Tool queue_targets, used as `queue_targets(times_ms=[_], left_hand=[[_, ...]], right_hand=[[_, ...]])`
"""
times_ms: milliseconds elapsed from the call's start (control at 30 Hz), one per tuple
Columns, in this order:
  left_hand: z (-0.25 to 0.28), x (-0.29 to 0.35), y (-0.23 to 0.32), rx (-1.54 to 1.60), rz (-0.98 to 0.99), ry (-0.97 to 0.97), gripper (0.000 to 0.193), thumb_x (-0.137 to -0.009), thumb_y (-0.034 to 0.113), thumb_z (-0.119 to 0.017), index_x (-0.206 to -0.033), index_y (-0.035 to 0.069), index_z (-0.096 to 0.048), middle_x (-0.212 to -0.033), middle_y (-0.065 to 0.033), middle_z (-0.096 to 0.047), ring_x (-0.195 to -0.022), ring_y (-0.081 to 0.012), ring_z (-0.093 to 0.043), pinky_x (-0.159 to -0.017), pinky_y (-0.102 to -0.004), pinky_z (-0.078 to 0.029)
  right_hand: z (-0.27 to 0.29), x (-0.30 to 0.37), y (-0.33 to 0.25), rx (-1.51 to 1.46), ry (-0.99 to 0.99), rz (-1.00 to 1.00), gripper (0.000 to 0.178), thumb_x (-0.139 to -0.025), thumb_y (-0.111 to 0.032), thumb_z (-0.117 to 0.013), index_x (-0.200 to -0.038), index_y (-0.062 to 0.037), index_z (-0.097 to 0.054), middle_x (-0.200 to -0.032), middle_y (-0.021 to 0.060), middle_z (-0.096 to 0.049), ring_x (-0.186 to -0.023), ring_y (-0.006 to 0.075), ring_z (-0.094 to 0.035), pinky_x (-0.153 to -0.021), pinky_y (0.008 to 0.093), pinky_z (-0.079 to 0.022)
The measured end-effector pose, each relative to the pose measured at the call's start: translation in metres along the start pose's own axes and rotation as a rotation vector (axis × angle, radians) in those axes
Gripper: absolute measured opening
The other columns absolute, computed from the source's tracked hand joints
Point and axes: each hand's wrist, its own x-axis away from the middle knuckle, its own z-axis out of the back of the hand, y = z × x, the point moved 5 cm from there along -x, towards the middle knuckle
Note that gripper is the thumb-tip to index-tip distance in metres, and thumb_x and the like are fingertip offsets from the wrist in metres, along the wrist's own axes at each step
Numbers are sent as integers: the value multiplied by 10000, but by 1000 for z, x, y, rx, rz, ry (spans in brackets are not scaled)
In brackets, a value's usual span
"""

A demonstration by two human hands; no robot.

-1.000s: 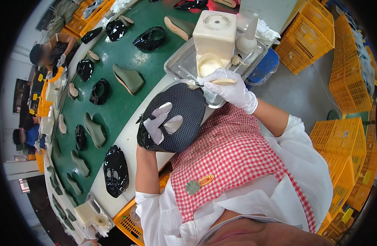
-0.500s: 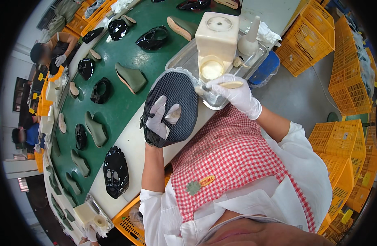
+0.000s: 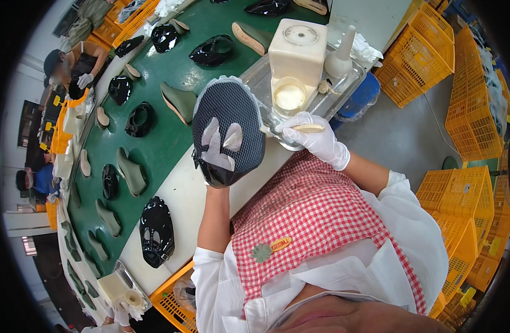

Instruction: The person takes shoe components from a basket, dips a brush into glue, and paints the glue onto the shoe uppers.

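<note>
Left hand [image 3: 219, 149] gripping black mesh shoe upper [image 3: 228, 130], holding it up above worktop [image 3: 177, 205] edge, white-gloved fingers showing through cutouts. Right hand [image 3: 313, 137], white glove, clamping small brush [image 3: 299, 129] beside clear glue cup [image 3: 281, 133], hands close but apart. Upper likely light, floppy, glossy trim maybe slippery; gripping from inside seeming safest. Metal tray [image 3: 349, 83] carrying cream glue dispenser [image 3: 296, 58]. Green conveyor belt [image 3: 171, 133] carrying more uppers and lasts. Yellow crates [image 3: 471, 116] standing on grey floor; other workers sitting along line.
</note>
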Motion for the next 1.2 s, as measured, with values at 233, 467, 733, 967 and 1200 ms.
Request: queue_targets(times_ms=[233,467,733,967,1200], left_hand=[[15,-13,-12,-422,-449,-146,463,-1012,170,-424,-1447,14,-393,-1443,-205,-454,-1344,-321,-443,-1090,-393,-387],[-10,7,-9,-105,-270,-14,590,-989,7,-440,-1533,53,-216,-1463,-222,-418,-1344,-266,-445,-1084,-384,-394],[7,13,-18,-212,-95,-351,587,-896,28,-646,-1433,23,-408,-1376,-131,-513,-1093,-231,-608,-940,-344,-492],[9,14,-29,-19,232,-162,451,-958,66,-568,-1401,53,-482,-1333,-53,-570,-897,-150,-617,-682,-328,-563],[7,18,-20,-208,190,-176,383,-980,95,-555,-1357,32,-524,-1282,-94,-614,-1071,-175,-607,-746,-335,-566]], right_hand=[[-6,-6,-11,395,45,387,142,-883,-134,-702,-997,-51,-717,-940,66,-659,-848,185,-601,-787,309,-471],[-25,-13,11,354,66,257,226,-804,-273,-781,-891,-78,-705,-896,83,-657,-880,265,-603,-793,372,-474],[-24,-18,-33,697,193,634,135,-802,-148,-761,-877,-58,-693,-794,80,-594,-795,274,-595,-715,379,-477],[-20,-27,-35,631,137,623,169,-858,-150,-712,-993,-49,-717,-969,89,-679,-844,276,-616,-744,358,-488],[-21,-36,-50,170,89,471,189,-922,-84,-641,-1097,-39,-698,-1026,80,-701,-902,175,-645,-813,296,-505]])
